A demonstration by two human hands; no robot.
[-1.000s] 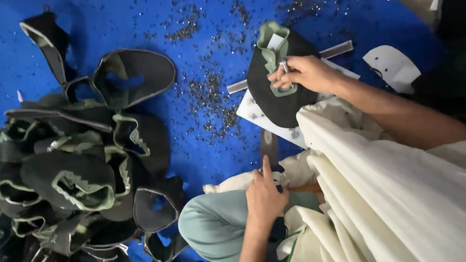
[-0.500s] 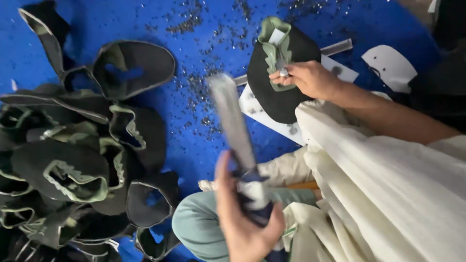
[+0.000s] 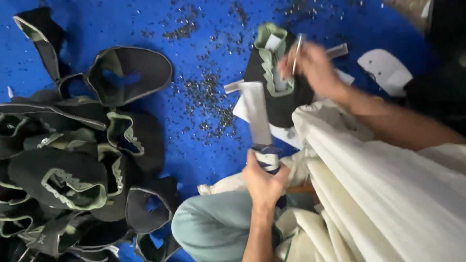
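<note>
- Left hand (image 3: 262, 180) clenched round a flat grey tool (image 3: 257, 119), blade pointing up.
- Right hand (image 3: 313, 65) pinching what looks like a thin pin, pressing the dark shoe upper (image 3: 279, 97) onto the blue surface (image 3: 204, 145).

open blue mat (image 3: 204, 29) centre, pile of shoe uppers (image 3: 73, 160) blocking left

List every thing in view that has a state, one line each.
Left hand: closed on the flat tool's wrapped grip.
Flat tool: raised, blade pointing away.
Right hand: pinching a thin metal piece, blurred.
Dark shoe upper: lying flat under the right hand.
Pile of uppers: heaped, untouched.
</note>
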